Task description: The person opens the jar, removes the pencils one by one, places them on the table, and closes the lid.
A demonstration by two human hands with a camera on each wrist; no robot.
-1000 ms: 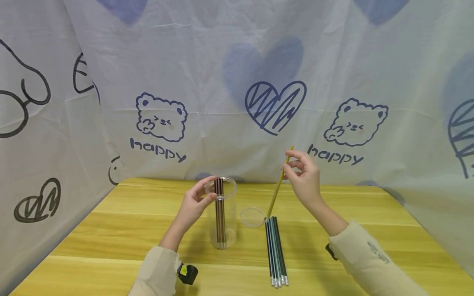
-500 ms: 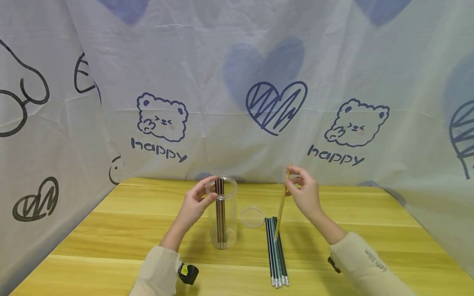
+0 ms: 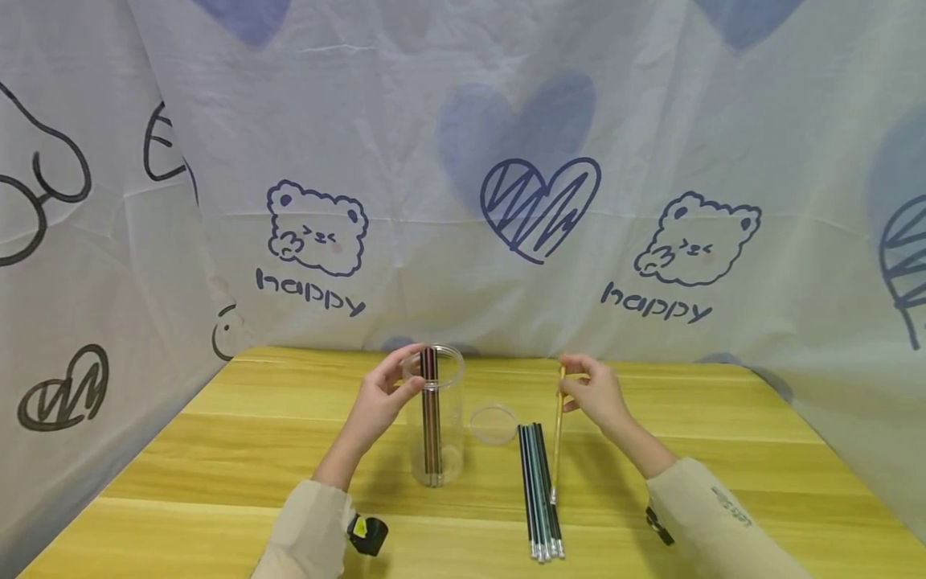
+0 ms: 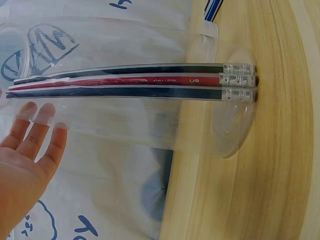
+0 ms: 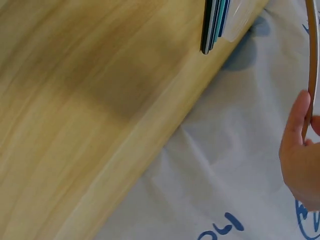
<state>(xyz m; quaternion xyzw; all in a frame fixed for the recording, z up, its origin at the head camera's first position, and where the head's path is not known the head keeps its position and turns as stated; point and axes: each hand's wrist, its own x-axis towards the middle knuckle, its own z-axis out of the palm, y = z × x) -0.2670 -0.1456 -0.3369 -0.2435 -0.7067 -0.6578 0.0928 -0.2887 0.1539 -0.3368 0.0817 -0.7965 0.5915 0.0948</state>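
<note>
My left hand [image 3: 383, 394] grips a clear plastic jar [image 3: 450, 426] near its rim, thumb in front and fingers behind. Upright inside the jar stand black and red pencils [image 4: 160, 80], their metal eraser ends at the bottom. In my right hand [image 3: 595, 394], thumb and fingers pinch a yellow pencil [image 3: 558, 438] by its upper end. It hangs nearly upright, eraser end down, at the right edge of a row of dark and teal pencils [image 3: 537, 486] lying on the table. Whether its lower end touches them I cannot tell. Only part of that pencil shows in the right wrist view.
A round clear lid [image 3: 493, 424] lies between the jar and the row of pencils. The wood-grain table [image 3: 253, 450] ends at a printed cloth backdrop [image 3: 427, 241] behind, and another cloth side hangs at the left.
My right hand has come down, and the yellow pencil's lower end has shifted from the row's far end toward me and to its right side. My left hand stays on the jar.
</note>
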